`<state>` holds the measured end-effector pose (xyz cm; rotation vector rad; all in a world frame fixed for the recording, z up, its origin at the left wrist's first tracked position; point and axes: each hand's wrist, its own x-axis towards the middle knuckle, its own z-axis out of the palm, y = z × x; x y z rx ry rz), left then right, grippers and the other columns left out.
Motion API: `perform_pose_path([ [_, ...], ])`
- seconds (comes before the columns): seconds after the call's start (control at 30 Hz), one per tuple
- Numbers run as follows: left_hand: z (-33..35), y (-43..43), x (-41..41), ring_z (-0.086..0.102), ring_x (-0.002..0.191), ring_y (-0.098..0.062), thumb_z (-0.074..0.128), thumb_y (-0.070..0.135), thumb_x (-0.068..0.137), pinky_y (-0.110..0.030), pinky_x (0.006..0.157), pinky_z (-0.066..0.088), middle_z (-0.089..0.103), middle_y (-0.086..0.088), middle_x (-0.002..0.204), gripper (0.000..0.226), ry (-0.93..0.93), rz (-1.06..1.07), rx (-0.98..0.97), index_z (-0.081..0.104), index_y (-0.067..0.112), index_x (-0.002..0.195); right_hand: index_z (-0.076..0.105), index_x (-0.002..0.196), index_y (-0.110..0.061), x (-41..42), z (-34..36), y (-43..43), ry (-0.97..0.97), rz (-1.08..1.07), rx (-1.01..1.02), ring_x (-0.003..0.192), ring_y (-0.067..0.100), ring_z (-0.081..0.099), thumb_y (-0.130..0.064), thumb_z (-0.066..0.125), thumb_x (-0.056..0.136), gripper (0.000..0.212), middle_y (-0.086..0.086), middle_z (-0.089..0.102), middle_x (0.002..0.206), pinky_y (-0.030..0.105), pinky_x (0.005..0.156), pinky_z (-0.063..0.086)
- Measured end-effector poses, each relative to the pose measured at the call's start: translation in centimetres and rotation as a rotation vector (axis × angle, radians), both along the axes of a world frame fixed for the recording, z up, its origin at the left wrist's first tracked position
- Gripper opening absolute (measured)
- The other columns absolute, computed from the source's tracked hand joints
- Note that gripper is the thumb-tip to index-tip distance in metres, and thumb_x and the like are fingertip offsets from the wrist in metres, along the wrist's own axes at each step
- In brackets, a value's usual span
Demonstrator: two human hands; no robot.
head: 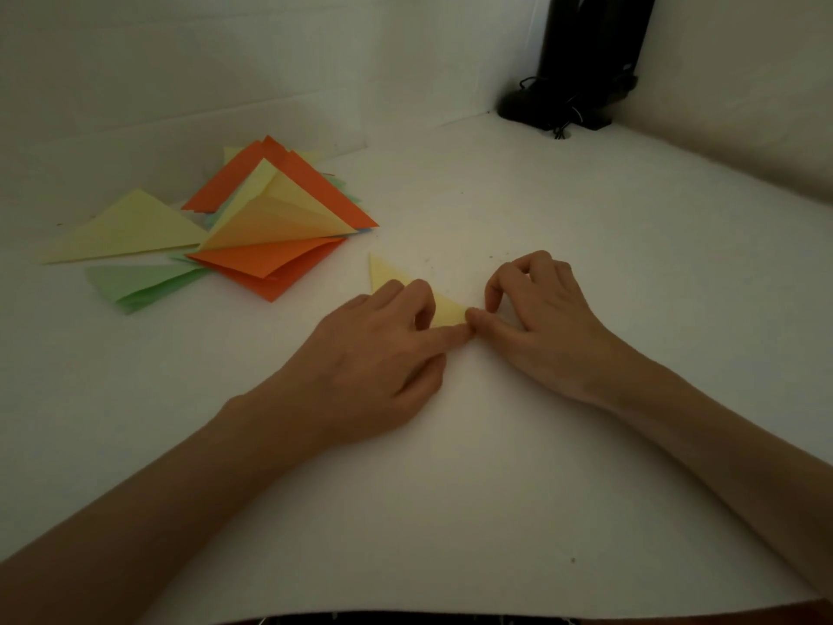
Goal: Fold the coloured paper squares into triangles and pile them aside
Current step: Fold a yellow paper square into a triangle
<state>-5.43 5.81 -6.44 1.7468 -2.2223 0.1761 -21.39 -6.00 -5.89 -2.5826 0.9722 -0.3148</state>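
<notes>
Head view of a white bench (496, 466) set in a corner of plain white walls (180, 60), dimly lit. The left hand (374, 349) lies palm down with its fingers on a yellow triangle (390, 275). Its index finger is stretched along the near edge and presses the paper flat, and its thumb rests on the bench on the near side. The right hand (541, 318) has curled fingers, and its thumb tip meets the left index tip at the triangle's right corner. Whether it pinches the paper or only touches it cannot be told. The triangle's far point shows beyond the left knuckles, and the rest is partly covered. Beyond and to the left of the left hand, apart from it, sits a loose pile (279, 218) of folded orange, yellow and green triangles, some gaping open along their folds. It is close to the left wall. Far beyond the right hand, in the corner where the walls meet, stands a black stand (586, 60) with a dark cable (563, 124) at its foot. A few small specks (491, 255) lie on the bench just beyond the two hands.
</notes>
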Motion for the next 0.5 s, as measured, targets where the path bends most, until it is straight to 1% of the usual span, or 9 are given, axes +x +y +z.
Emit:
perform_pose_path([
  [0.07, 0.0, 0.1, 0.2, 0.048, 0.073, -0.021, 0.039, 0.031, 0.088, -0.03, 0.054, 0.038, 0.051, -0.006, 0.089, 0.044, 0.003, -0.015, 0.009, 0.063, 0.02, 0.123, 0.042, 0.098, -0.025, 0.2, -0.2, 0.0, 0.008, -0.01, -0.039, 0.112, 0.014, 0.026, -0.042, 0.044, 0.092, 0.018, -0.004, 0.029, 0.111, 0.026, 0.1, 0.022],
  [0.17, 0.1, 0.5, 0.5, 0.051, 0.076, -0.019, 0.038, 0.037, 0.089, -0.025, 0.052, 0.035, 0.054, -0.005, 0.094, 0.045, -0.013, -0.02, 0.047, 0.064, 0.02, 0.122, 0.039, 0.098, -0.029, 0.0, -0.1, -0.3, 0.006, 0.015, -0.033, 0.105, 0.009, 0.021, -0.036, 0.046, 0.094, 0.011, -0.006, 0.027, 0.11, 0.026, 0.101, 0.019],
  [0.23, 0.4, 1.0, 0.9, 0.052, 0.08, -0.015, 0.036, 0.041, 0.09, -0.02, 0.051, 0.034, 0.055, -0.001, 0.1, 0.045, 0.033, -0.023, 0.072, 0.066, 0.021, 0.118, 0.039, 0.098, -0.031, -0.4, 0.1, -0.6, 0.007, 0.038, -0.014, 0.104, 0.008, 0.021, -0.033, 0.045, 0.095, 0.007, -0.007, 0.028, 0.111, 0.025, 0.1, 0.018],
  [0.27, 0.4, 1.2, 1.2, 0.052, 0.083, -0.012, 0.035, 0.042, 0.091, -0.021, 0.051, 0.039, 0.055, 0.001, 0.103, 0.045, 0.084, -0.027, 0.077, 0.067, 0.021, 0.116, 0.04, 0.098, -0.032, -0.6, 0.2, -0.7, 0.008, 0.054, -0.006, 0.105, 0.008, 0.022, -0.032, 0.045, 0.095, 0.006, -0.008, 0.029, 0.111, 0.025, 0.1, 0.017],
  [0.33, 0.4, 1.5, 2.0, 0.054, 0.085, -0.006, 0.035, 0.043, 0.092, -0.031, 0.06, 0.05, 0.055, 0.007, 0.107, 0.045, 0.208, -0.04, 0.084, 0.07, 0.02, 0.109, 0.04, 0.099, -0.034, -0.9, 0.2, -0.9, 0.02, 0.094, 0.01, 0.105, 0.006, 0.02, -0.031, 0.043, 0.096, 0.006, -0.009, 0.029, 0.113, 0.024, 0.1, 0.016],
  [0.37, 0.3, 1.5, 2.3, 0.057, 0.084, -0.006, 0.036, 0.041, 0.093, -0.033, 0.065, 0.051, 0.056, 0.008, 0.107, 0.044, 0.262, -0.063, 0.09, 0.071, 0.017, 0.105, 0.04, 0.099, -0.036, -1.0, 0.3, -1.0, 0.029, 0.116, 0.017, 0.104, 0.003, 0.018, -0.031, 0.042, 0.096, 0.006, -0.01, 0.029, 0.113, 0.023, 0.099, 0.016],
  [0.43, 0.3, 1.4, 2.9, 0.061, 0.084, -0.008, 0.04, 0.037, 0.093, -0.033, 0.07, 0.051, 0.059, 0.006, 0.106, 0.042, 0.325, -0.109, 0.094, 0.073, 0.011, 0.098, 0.04, 0.099, -0.038, -1.1, 0.5, -1.2, 0.05, 0.159, 0.029, 0.1, -0.002, 0.016, -0.029, 0.042, 0.097, 0.009, -0.011, 0.028, 0.114, 0.022, 0.098, 0.015],
  [0.5, 0.4, 1.3, 3.1, 0.062, 0.085, -0.008, 0.042, 0.035, 0.093, -0.031, 0.072, 0.05, 0.061, 0.005, 0.105, 0.041, 0.347, -0.126, 0.088, 0.073, 0.008, 0.092, 0.042, 0.096, -0.039, -1.1, 0.7, -1.2, 0.052, 0.181, 0.058, 0.097, -0.002, 0.019, -0.025, 0.043, 0.096, 0.014, -0.012, 0.031, 0.113, 0.021, 0.096, 0.016],
])
